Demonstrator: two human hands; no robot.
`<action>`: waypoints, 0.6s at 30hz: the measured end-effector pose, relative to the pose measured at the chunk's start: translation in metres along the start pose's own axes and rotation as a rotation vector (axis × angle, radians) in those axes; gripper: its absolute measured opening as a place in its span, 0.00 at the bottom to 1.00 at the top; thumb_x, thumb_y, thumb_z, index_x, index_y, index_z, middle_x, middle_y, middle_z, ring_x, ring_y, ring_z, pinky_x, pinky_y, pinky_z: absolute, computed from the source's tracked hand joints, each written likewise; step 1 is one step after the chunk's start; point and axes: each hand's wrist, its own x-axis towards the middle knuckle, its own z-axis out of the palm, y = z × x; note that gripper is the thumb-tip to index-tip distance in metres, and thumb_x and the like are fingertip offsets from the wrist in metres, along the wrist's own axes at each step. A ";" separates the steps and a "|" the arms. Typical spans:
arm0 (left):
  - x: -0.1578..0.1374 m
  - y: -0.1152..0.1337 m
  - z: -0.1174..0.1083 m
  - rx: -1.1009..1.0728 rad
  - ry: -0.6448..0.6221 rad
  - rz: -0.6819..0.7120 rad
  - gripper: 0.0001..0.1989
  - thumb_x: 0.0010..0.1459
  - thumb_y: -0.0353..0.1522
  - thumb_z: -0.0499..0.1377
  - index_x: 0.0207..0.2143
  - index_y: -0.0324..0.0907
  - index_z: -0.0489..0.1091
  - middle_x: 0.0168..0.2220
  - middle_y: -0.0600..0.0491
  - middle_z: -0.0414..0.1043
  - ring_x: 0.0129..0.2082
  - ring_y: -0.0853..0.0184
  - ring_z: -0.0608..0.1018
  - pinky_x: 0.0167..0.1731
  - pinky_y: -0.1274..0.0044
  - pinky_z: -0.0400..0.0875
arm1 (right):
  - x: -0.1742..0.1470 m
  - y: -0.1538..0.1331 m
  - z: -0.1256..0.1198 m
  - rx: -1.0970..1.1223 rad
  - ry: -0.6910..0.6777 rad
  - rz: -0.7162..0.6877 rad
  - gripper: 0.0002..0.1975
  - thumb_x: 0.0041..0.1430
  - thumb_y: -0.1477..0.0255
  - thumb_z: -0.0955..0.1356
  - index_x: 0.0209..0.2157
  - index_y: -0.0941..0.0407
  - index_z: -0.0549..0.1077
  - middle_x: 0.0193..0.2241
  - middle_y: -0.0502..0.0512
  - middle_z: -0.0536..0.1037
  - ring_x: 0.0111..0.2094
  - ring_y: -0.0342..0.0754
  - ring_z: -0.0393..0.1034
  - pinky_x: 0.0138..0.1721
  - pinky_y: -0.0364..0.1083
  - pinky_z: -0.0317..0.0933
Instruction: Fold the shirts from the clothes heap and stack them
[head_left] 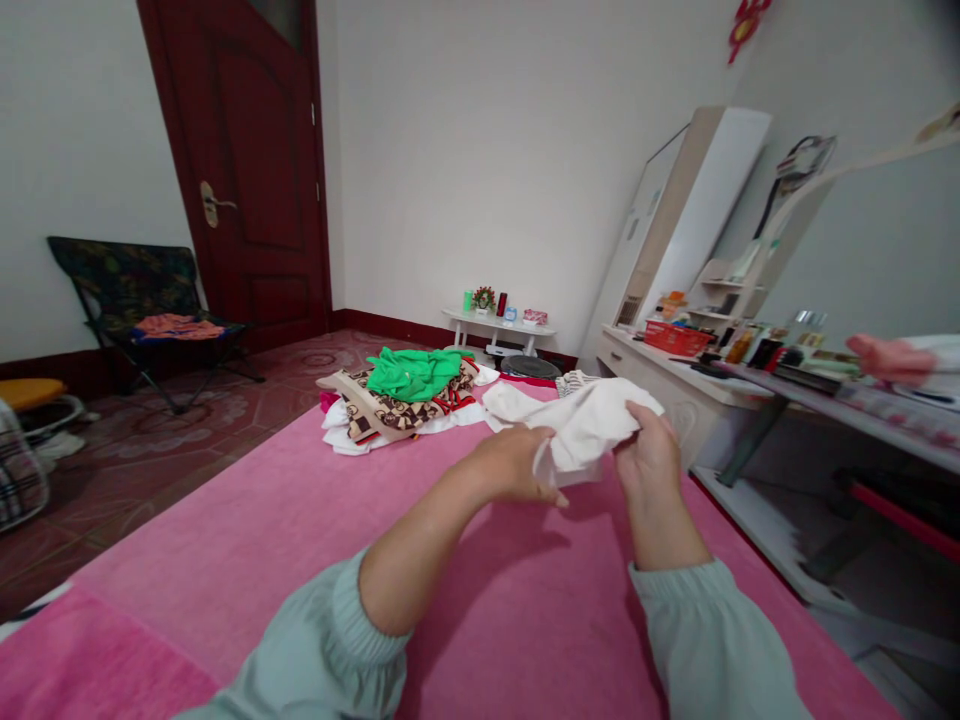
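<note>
Both my hands hold a white cloth garment point(581, 420) a little above the pink bedspread point(510, 610). My left hand point(517, 465) grips its near left side, with the thumb and fingers around the fabric. At the garment's right end my right hand point(649, 445) is closed on the edge. The cloth is bunched and its far part droops away from me, so I cannot tell what kind of garment it is. To the left lies a heap of clothes, with a green garment point(412, 373) on top of a brown patterned one point(390, 412).
A striped cloth point(576, 380) lies behind the white garment. On the right stand a drawer cabinet point(675, 370) with a red basket point(676, 338) and a desk point(885, 420). A folding chair point(142, 300) is at the left by the dark red door point(247, 160). A low white table point(495, 325) stands by the wall.
</note>
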 end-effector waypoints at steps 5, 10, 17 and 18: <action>0.000 -0.026 0.045 -0.055 -0.123 -0.052 0.55 0.30 0.44 0.73 0.62 0.44 0.57 0.58 0.40 0.62 0.55 0.46 0.68 0.52 0.64 0.64 | -0.011 -0.026 0.016 0.109 0.028 0.042 0.14 0.38 0.86 0.67 0.31 0.59 0.71 0.26 0.47 0.77 0.32 0.44 0.75 0.42 0.45 0.70; 0.009 -0.032 0.068 -0.347 0.133 0.143 0.50 0.37 0.42 0.71 0.62 0.41 0.57 0.59 0.40 0.62 0.57 0.49 0.67 0.55 0.64 0.61 | -0.023 -0.032 0.029 0.161 -0.013 0.145 0.10 0.44 0.84 0.66 0.31 0.59 0.71 0.29 0.51 0.78 0.36 0.46 0.75 0.47 0.46 0.69; 0.021 -0.017 0.050 -0.585 0.439 0.216 0.24 0.53 0.33 0.60 0.54 0.42 0.68 0.56 0.47 0.68 0.55 0.57 0.69 0.56 0.67 0.60 | -0.053 -0.061 0.049 0.163 -0.196 0.026 0.11 0.46 0.82 0.67 0.33 0.57 0.73 0.32 0.49 0.79 0.40 0.45 0.75 0.50 0.47 0.67; 0.020 -0.015 0.046 -0.643 0.406 0.207 0.23 0.53 0.32 0.59 0.52 0.42 0.69 0.53 0.49 0.70 0.53 0.58 0.70 0.54 0.68 0.62 | -0.058 -0.067 0.052 0.151 -0.222 -0.002 0.11 0.46 0.82 0.68 0.33 0.57 0.74 0.33 0.49 0.79 0.41 0.45 0.75 0.51 0.47 0.66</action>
